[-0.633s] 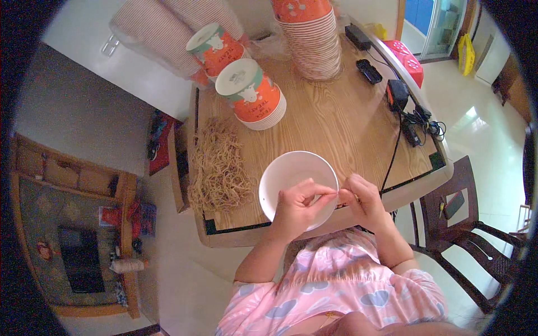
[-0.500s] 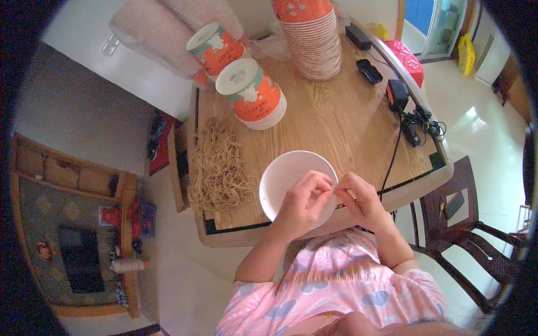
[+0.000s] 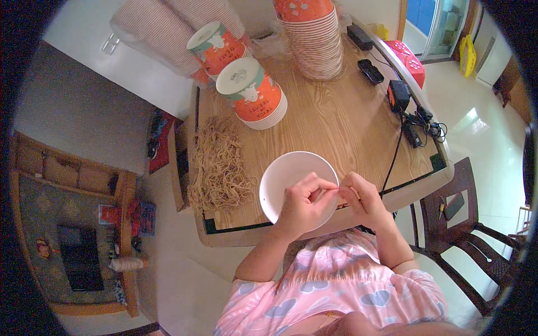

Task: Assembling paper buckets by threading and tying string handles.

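A round white paper bucket (image 3: pixel 274 182), its pale inside facing up, stands at the table's near edge. My left hand (image 3: pixel 302 204) reaches across its opening, thumb and forefinger pinched at the right-hand rim. My right hand (image 3: pixel 363 199) is just outside that rim with fingers curled, its fingertips meeting those of the left. Whatever lies between the fingertips is too small to make out. Left of the bucket lies a tangled heap of tan twine (image 3: pixel 221 168).
Orange and green printed paper buckets (image 3: pixel 260 101) stand upside down beyond the twine, and a tall nested stack (image 3: pixel 314 50) rises at the back. Black chargers and cables (image 3: pixel 412 120) lie along the right edge. A dark wooden chair (image 3: pixel 454 201) stands to the right.
My left hand has shifted slightly, its thumb and forefinger now stretched straighter toward the rim. The right hand's fingers have turned a little. Bucket and twine stay put.
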`<state>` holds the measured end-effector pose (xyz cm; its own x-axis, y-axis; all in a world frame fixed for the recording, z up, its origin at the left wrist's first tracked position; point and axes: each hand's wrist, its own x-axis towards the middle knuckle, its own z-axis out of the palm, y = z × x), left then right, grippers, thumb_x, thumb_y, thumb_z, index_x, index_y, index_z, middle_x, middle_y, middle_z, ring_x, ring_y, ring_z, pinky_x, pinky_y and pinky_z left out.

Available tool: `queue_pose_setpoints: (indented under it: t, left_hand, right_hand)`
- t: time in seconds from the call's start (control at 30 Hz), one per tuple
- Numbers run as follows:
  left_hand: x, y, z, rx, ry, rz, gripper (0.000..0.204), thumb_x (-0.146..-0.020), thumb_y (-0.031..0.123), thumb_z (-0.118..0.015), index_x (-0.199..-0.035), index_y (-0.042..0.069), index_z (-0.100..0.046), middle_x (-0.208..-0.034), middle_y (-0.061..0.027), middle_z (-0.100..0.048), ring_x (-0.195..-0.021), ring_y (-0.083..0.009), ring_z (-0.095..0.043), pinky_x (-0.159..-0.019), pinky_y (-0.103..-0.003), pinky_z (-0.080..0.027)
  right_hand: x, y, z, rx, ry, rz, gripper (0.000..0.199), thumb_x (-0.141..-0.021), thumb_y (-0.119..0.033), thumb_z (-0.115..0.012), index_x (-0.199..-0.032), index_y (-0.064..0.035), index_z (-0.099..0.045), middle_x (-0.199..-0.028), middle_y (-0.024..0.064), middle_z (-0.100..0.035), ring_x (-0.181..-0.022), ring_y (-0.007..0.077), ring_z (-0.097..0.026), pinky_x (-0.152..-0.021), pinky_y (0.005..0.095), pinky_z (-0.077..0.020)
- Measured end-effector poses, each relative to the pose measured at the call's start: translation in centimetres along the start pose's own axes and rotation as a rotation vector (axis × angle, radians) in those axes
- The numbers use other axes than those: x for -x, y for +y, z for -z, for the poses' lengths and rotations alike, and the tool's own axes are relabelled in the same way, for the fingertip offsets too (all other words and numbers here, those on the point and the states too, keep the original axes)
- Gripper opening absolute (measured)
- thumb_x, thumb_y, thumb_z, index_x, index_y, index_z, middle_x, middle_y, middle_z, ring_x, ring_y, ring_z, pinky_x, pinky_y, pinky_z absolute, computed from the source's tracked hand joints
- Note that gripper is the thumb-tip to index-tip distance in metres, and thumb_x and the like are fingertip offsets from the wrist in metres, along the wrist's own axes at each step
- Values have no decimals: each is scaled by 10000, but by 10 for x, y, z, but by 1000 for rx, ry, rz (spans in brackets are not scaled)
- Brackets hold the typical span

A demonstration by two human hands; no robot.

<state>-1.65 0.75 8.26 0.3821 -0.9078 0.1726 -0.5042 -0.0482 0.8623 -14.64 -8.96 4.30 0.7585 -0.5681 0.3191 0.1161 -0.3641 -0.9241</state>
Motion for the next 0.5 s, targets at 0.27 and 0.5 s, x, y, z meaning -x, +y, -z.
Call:
queue_pose_setpoints:
  t: [0.27,0.5]
  left_hand:
    - [-4,-5,4,54,14,92,49,-730,48,-647,-770,24,-634,-590,24,-387,-513,-53,-333,-470,-221,-290]
    - [-4,-10,3,200,-71,128,56,-742,66,-658,-766,17,-641,-577,59,-373,-513,-30,-303,-461,-202,-258]
  right_hand:
    - [-1,7,15,-60,225,21,165,-729,-2,-627,-869,-17,-540,-788,82,-564,-722,175,-552,-665,272,-443]
    - [-6,9,13,148,73,277,194,-656,-9,-692,-810,-15,-575,-729,76,-564,-700,196,-544,-613,286,-428]
